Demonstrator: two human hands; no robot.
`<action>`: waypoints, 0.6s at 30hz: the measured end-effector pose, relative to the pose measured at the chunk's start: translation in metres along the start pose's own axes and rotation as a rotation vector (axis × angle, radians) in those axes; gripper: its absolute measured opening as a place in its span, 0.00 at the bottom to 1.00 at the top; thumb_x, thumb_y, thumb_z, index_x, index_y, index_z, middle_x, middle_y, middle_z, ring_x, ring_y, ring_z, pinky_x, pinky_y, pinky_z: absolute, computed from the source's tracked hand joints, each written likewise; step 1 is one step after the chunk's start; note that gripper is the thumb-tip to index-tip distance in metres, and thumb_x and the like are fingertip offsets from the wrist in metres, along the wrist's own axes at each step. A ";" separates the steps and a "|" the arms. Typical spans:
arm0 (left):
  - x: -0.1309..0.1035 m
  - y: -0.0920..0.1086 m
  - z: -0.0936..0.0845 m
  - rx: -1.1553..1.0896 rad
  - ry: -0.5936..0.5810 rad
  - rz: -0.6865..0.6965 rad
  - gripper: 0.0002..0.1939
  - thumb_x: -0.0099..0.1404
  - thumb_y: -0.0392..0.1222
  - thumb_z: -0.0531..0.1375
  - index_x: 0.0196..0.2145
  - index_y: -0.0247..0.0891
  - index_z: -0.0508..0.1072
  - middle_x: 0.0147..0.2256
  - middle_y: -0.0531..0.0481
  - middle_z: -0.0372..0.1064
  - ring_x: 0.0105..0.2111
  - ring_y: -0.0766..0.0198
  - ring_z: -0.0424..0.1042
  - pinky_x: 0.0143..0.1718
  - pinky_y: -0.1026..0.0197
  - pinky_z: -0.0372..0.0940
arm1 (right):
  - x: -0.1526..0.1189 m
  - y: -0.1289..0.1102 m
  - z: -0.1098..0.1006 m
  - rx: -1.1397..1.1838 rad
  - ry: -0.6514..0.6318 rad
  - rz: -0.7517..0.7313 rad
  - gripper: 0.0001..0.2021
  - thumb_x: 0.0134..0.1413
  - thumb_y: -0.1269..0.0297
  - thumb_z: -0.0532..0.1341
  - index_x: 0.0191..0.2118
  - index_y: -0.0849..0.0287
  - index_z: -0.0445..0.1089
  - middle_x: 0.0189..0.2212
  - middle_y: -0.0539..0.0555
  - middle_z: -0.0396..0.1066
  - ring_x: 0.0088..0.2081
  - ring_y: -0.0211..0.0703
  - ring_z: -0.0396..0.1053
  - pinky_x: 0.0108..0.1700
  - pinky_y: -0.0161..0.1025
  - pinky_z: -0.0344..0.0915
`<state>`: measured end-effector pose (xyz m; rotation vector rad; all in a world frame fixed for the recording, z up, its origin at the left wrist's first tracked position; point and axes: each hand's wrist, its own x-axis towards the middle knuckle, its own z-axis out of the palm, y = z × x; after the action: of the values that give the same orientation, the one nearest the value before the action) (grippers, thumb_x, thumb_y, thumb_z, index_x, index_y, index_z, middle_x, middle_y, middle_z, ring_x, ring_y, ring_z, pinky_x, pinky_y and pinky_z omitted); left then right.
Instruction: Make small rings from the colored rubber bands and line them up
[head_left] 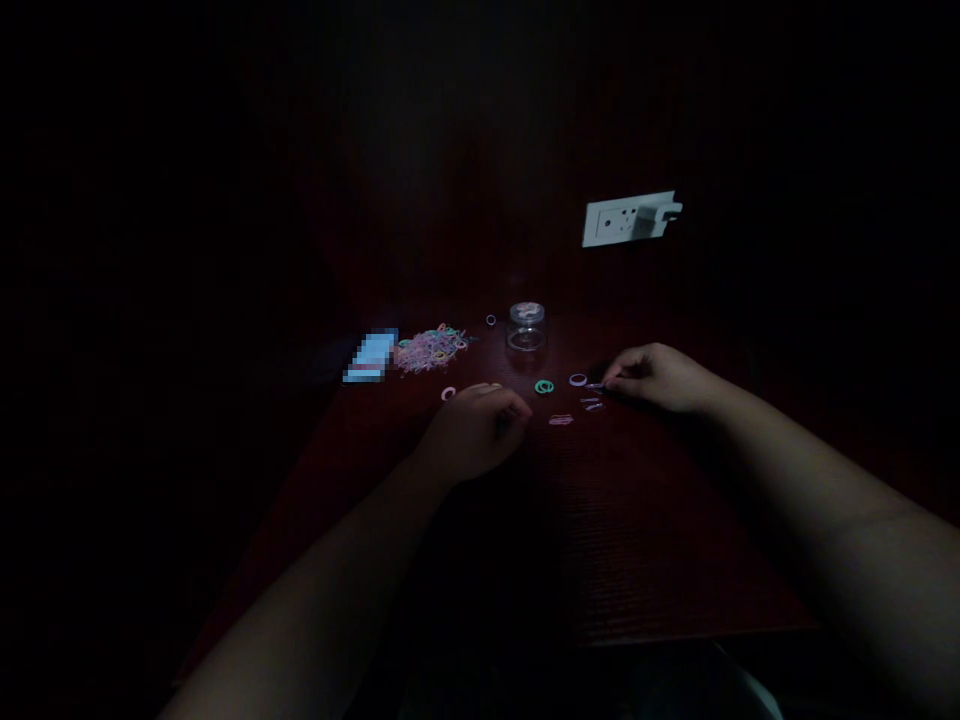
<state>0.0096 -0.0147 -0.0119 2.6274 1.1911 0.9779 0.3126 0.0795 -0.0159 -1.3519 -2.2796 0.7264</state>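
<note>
My right hand (656, 378) rests at the right of the dark red table, thumb and fingertips pinched at the end of a thin purple band (593, 386). Just left of the fingertips is a purple ring-shaped hair tie (577, 380), with more thin purple bands (592, 405) below. My left hand (480, 430) is curled low over the table; whatever its fingers hold, if anything, is hidden. Beside its knuckles lies a pink hair tie (448, 394). Green hair ties (544, 386) and a group of thin pink bands (561, 420) lie between the hands.
A mixed pastel pile of bands and hair ties (431, 350) lies at the back left, next to a lit, blurred-out phone (371, 355). Behind the hands stands a clear lidded jar (526, 335), near a small dark ring (490, 320). A wall socket (619, 222) holds a plug.
</note>
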 end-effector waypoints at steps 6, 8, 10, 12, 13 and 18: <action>0.000 0.001 -0.001 -0.005 -0.004 -0.004 0.04 0.64 0.37 0.58 0.35 0.40 0.74 0.32 0.54 0.74 0.34 0.64 0.71 0.43 0.58 0.65 | 0.005 0.001 0.010 -0.119 0.043 -0.023 0.10 0.51 0.57 0.61 0.33 0.56 0.77 0.32 0.52 0.79 0.35 0.46 0.74 0.40 0.41 0.67; 0.000 0.001 -0.001 -0.004 -0.005 -0.003 0.04 0.64 0.37 0.58 0.35 0.40 0.74 0.32 0.54 0.74 0.34 0.64 0.71 0.42 0.58 0.65 | 0.005 0.000 0.011 -0.113 0.014 -0.031 0.10 0.51 0.58 0.60 0.33 0.56 0.77 0.33 0.52 0.79 0.36 0.47 0.74 0.42 0.41 0.67; 0.000 0.000 -0.001 0.002 -0.006 -0.005 0.04 0.64 0.38 0.58 0.35 0.41 0.74 0.32 0.54 0.74 0.34 0.64 0.71 0.42 0.57 0.65 | 0.005 -0.001 0.011 -0.093 -0.026 -0.039 0.10 0.51 0.58 0.60 0.34 0.56 0.77 0.33 0.52 0.79 0.36 0.47 0.75 0.42 0.41 0.67; 0.000 0.000 0.000 0.007 -0.005 -0.010 0.05 0.65 0.38 0.57 0.35 0.41 0.74 0.32 0.53 0.74 0.34 0.64 0.71 0.42 0.57 0.65 | 0.004 -0.002 0.010 -0.074 -0.054 -0.050 0.11 0.51 0.58 0.60 0.34 0.56 0.76 0.33 0.52 0.79 0.36 0.46 0.75 0.42 0.41 0.68; 0.000 0.000 0.000 0.008 -0.006 -0.012 0.05 0.65 0.38 0.57 0.35 0.40 0.74 0.32 0.53 0.74 0.34 0.64 0.71 0.42 0.57 0.64 | 0.004 -0.003 0.010 -0.073 -0.063 -0.056 0.11 0.50 0.58 0.60 0.34 0.56 0.76 0.33 0.52 0.79 0.36 0.46 0.75 0.42 0.41 0.68; 0.000 0.001 0.000 0.004 -0.014 -0.015 0.05 0.65 0.38 0.58 0.35 0.40 0.74 0.32 0.53 0.74 0.34 0.64 0.71 0.42 0.57 0.64 | 0.003 -0.004 0.009 -0.075 -0.095 -0.073 0.11 0.50 0.57 0.60 0.33 0.57 0.76 0.33 0.53 0.78 0.36 0.47 0.74 0.41 0.41 0.67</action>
<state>0.0100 -0.0149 -0.0112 2.6196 1.2090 0.9542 0.3034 0.0790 -0.0199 -1.2848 -2.4392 0.7011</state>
